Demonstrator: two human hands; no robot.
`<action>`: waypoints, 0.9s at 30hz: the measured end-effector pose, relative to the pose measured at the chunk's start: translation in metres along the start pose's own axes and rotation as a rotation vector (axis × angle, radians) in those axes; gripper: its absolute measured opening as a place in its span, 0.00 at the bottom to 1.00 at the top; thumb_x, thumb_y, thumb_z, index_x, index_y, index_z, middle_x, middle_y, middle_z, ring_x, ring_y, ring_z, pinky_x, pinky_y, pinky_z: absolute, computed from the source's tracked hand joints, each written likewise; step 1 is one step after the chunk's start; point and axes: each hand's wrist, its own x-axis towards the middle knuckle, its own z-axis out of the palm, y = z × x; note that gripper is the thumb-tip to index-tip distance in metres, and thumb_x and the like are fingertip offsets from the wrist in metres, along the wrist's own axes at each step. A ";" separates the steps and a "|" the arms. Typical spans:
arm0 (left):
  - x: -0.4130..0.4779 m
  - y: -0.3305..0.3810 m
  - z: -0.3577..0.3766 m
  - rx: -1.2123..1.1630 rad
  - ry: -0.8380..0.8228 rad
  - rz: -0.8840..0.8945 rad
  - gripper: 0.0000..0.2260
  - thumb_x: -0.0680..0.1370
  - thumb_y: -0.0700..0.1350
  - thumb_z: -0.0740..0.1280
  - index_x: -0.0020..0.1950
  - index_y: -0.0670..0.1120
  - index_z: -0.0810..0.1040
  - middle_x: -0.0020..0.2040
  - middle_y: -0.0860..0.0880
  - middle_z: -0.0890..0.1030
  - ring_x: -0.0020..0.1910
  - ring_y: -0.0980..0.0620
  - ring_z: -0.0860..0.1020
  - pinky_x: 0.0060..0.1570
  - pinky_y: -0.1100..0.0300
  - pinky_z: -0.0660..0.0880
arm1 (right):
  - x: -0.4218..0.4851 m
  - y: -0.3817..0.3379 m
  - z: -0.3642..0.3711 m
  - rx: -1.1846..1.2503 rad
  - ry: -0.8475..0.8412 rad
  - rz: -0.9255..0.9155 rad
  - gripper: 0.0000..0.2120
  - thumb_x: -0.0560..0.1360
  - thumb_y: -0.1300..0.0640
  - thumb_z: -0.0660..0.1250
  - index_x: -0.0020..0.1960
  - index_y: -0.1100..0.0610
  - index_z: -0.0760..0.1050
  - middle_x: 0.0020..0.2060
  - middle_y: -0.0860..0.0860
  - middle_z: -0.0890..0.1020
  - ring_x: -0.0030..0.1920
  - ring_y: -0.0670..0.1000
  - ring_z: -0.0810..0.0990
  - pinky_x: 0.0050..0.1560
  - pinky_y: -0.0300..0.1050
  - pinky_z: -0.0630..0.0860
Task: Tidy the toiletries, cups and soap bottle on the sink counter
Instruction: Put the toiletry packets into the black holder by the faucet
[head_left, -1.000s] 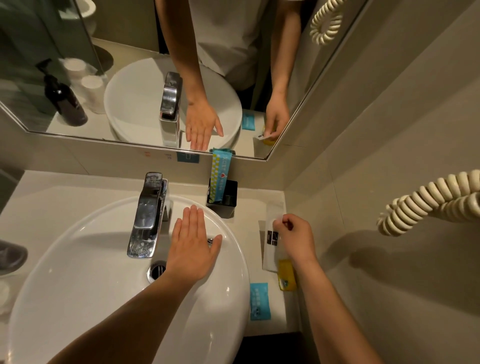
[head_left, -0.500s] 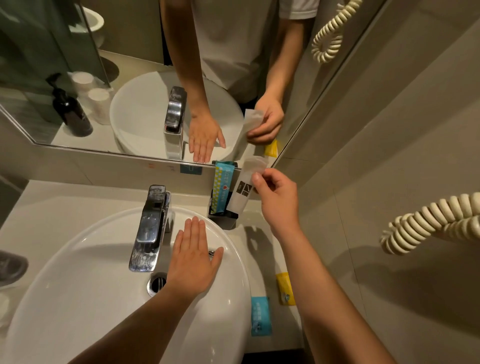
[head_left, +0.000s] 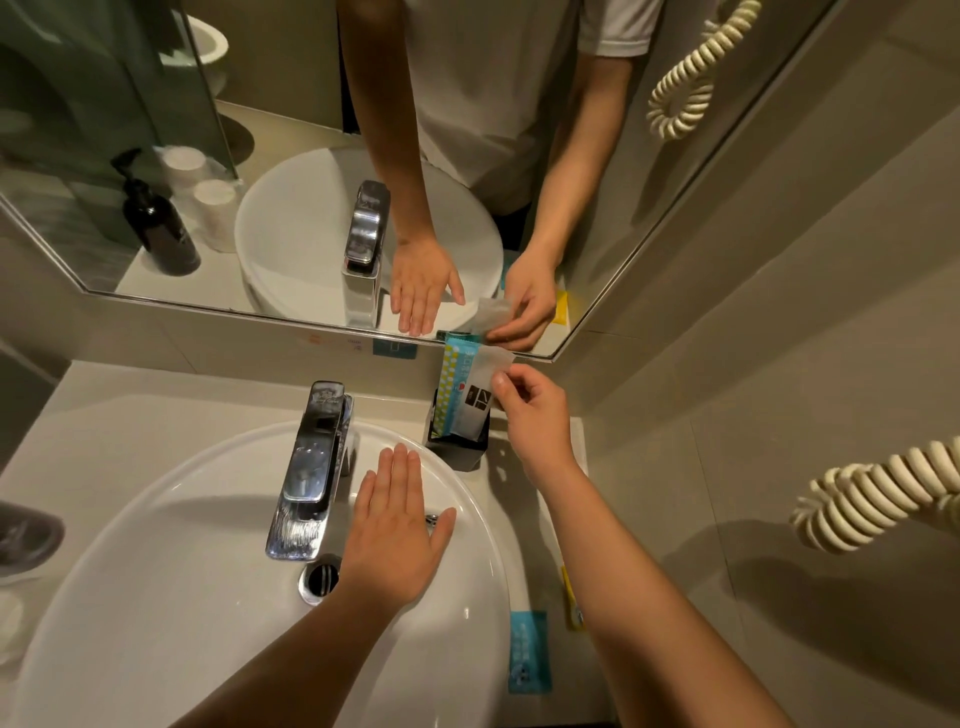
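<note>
Since the earlier frame, the right hand (head_left: 537, 421) had carried the white sachet (head_left: 478, 397) from the counter (head_left: 171, 400) into the black holder (head_left: 457, 449) at one o'clock of the basin (head_left: 156, 597). Its fingers (head_left: 501, 382) pinched the sachet's top; the left hand (head_left: 395, 540) lay flat, fingers together. Best to seat it fully upright beside the blue packet (head_left: 453, 384) before releasing.
</note>
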 end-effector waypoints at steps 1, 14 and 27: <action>0.000 0.000 0.000 0.003 0.002 -0.001 0.38 0.81 0.68 0.38 0.80 0.44 0.32 0.82 0.45 0.34 0.80 0.49 0.32 0.79 0.49 0.38 | 0.002 0.003 0.001 0.006 -0.005 0.016 0.07 0.80 0.57 0.67 0.45 0.50 0.82 0.36 0.42 0.82 0.39 0.42 0.79 0.43 0.38 0.78; 0.000 0.000 0.002 0.014 0.013 0.001 0.38 0.81 0.67 0.40 0.82 0.44 0.36 0.83 0.44 0.38 0.81 0.48 0.36 0.79 0.50 0.37 | 0.012 0.020 0.007 0.004 -0.041 0.106 0.07 0.82 0.56 0.65 0.49 0.52 0.82 0.46 0.49 0.86 0.50 0.53 0.84 0.50 0.47 0.83; 0.001 0.000 0.001 -0.004 0.007 -0.004 0.38 0.80 0.68 0.39 0.81 0.45 0.34 0.82 0.45 0.36 0.80 0.49 0.34 0.79 0.49 0.37 | 0.012 0.026 0.004 -0.054 -0.016 0.128 0.06 0.81 0.56 0.66 0.52 0.53 0.82 0.45 0.48 0.85 0.46 0.46 0.81 0.44 0.37 0.77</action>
